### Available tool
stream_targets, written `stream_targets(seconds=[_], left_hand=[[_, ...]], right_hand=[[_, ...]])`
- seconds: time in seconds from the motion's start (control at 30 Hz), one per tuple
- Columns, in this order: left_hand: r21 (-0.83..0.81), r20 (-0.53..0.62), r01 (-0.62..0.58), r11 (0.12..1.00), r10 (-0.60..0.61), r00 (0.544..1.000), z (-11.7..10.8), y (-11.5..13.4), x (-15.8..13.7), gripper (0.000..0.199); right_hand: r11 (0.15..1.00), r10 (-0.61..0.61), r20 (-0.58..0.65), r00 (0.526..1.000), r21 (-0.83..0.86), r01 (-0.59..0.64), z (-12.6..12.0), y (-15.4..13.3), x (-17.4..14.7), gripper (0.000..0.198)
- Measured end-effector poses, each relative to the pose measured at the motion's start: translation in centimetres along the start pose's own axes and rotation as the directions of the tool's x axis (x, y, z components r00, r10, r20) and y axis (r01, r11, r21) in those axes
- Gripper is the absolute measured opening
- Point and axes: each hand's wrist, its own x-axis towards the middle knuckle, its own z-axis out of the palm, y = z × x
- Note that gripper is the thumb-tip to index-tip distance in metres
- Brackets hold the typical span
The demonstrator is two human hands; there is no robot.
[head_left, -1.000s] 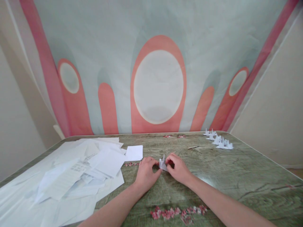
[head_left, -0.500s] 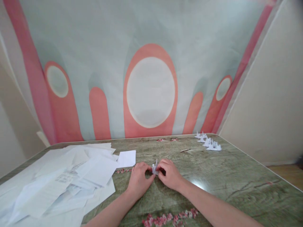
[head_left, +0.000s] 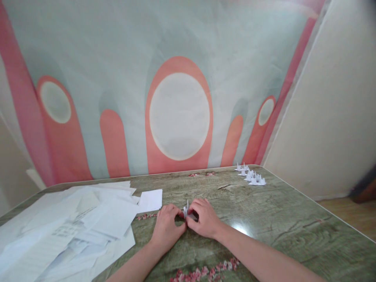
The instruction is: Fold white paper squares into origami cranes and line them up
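Observation:
Between my fingertips, just above the table, is a small folded white paper piece (head_left: 186, 209) with a thin point sticking up. My left hand (head_left: 167, 226) pinches it from the left with thumb and fingers. From the right, my right hand (head_left: 203, 218) closes on it with thumb and index finger, and the two thumbs nearly meet at its lower edge. My fingers hide most of the paper's lower part. Several folded white paper figures (head_left: 255, 179) with upright points stand grouped at the far right of the table.
A wide heap of loose white paper sheets (head_left: 114, 213) covers the left side of the wood-patterned table (head_left: 264, 243). A small stack of square white paper (head_left: 150, 199) lies beside it. Behind the table hangs a green and coral patterned cloth (head_left: 179, 166).
My view has turned slightly to the right, so everything sits further left. Both hands have drawn a little closer around the folded paper, covering more of it.

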Motion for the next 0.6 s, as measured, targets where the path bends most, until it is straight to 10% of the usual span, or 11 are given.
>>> stream_targets(seconds=[0.6], left_hand=[[-0.021, 0.08, -0.055, 0.998, 0.057, 0.995, -0.48, 0.42, -0.06, 0.014]], right_hand=[[0.989, 0.065, -0.028, 0.998, -0.131, -0.068, 0.26, 0.16, 0.08, 0.01]])
